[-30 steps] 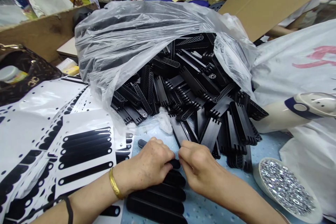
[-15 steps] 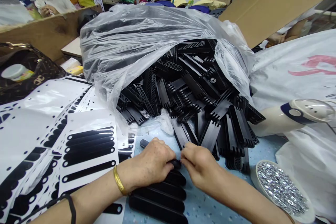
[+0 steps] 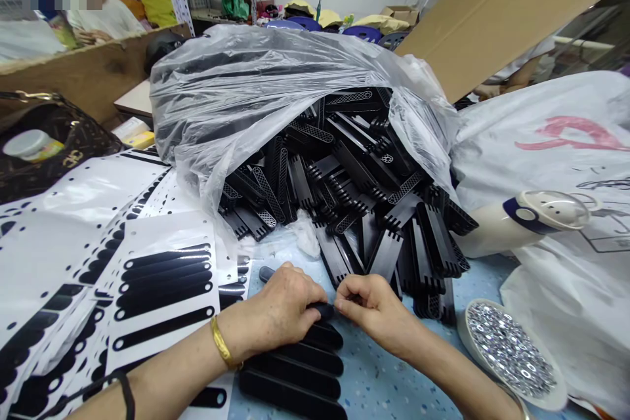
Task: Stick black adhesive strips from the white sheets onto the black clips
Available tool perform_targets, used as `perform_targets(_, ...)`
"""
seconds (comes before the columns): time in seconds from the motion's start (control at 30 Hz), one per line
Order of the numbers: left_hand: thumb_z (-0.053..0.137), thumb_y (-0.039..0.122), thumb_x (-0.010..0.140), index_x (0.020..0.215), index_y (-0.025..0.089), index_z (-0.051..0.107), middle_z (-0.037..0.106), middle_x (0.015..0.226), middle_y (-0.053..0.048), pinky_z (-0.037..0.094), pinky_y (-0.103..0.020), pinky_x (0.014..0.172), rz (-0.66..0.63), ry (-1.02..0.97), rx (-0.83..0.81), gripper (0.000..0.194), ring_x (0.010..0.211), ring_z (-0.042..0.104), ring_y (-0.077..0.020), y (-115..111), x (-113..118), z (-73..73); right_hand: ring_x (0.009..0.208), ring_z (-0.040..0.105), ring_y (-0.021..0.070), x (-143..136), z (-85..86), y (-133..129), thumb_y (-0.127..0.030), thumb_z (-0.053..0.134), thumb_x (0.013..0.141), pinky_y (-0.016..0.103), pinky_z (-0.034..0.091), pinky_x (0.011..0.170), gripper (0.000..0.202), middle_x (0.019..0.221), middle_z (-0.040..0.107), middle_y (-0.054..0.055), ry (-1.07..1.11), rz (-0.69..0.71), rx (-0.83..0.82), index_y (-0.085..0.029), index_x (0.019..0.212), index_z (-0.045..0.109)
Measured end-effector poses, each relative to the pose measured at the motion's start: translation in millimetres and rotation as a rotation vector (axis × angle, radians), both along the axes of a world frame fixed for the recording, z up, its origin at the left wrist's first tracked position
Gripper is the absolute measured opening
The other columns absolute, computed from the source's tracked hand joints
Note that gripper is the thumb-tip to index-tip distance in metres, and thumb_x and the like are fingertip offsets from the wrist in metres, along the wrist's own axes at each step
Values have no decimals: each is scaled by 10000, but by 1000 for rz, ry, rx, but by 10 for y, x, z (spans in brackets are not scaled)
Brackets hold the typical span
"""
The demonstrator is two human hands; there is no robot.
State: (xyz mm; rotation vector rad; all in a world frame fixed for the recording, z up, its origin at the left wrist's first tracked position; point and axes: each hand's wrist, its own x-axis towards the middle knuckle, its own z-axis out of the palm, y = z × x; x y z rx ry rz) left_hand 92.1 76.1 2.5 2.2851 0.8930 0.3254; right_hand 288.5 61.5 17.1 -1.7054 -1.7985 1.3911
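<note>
My left hand [image 3: 283, 305] is closed over a black rounded-end strip [image 3: 322, 310], whose right end shows past the thumb. Just right of that end, my right hand [image 3: 371, 308] has its fingers pinched together; whatever they may hold is hidden. Below the left hand, several similar black strips [image 3: 290, 394] lie side by side on the blue speckled table [image 3: 388, 380]. Beyond both hands, a heap of black plastic pieces with slotted ends [image 3: 344, 170] spills from a clear plastic bag [image 3: 231, 72].
Left, white sheets with black strip stickers [image 3: 165, 328] lie overlapped. A bowl [image 3: 462, 335] of small shiny metal rings [image 3: 509, 348] stands right, near a cream bottle [image 3: 492, 226] lying against a white bag [image 3: 541, 164]. A cardboard flap [image 3: 492, 33] slants behind. Another person [image 3: 103, 16] is far left.
The view has shifted slightly right and up. My right hand's fingers have curled a little more beside the strip's end; my left hand keeps its hold.
</note>
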Motion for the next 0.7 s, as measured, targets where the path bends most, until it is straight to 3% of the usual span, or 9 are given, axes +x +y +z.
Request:
perform_targets(0.33, 696, 119, 788, 986, 226, 753, 774, 903, -24, 456, -361, 863, 1, 23, -47, 232, 886, 684, -232, -4, 15, 56, 467, 445, 104, -42, 21, -28, -399, 623, 656, 236, 352, 472, 239, 493, 456, -51, 191, -94, -94, -184, 576, 559)
perform_targets(0.47, 695, 137, 790, 1006, 226, 754, 777, 922, -36, 453, -381, 876, 27, 36, -74, 241, 905, 686, -244, -2, 45, 54, 465, 480, 111, -10, 18, -107, -434, 617, 709, 232, 379, 467, 267, 520, 487, -43, 163, -109, -40, -189, 615, 566)
perform_targets(0.6, 691, 134, 785, 972, 228, 761, 779, 904, -35, 453, -380, 883, 42, 34, -89, 221, 898, 693, -243, 0, 54, 47, 446, 535, 143, 195, -75, -340, -427, 484, 873, 245, 425, 447, 296, 503, 530, -34, -54, -126, 179, -206, 718, 604)
perform_targets(0.7, 690, 123, 770, 949, 240, 763, 782, 889, -16, 460, -358, 878, 41, -2, -81, 226, 882, 701, -230, 5, 42, 14, 563, 639, 182, 415, -211, -518, -268, 404, 923, 277, 509, 545, 297, 598, 647, 16, -300, -59, 542, -204, 879, 690)
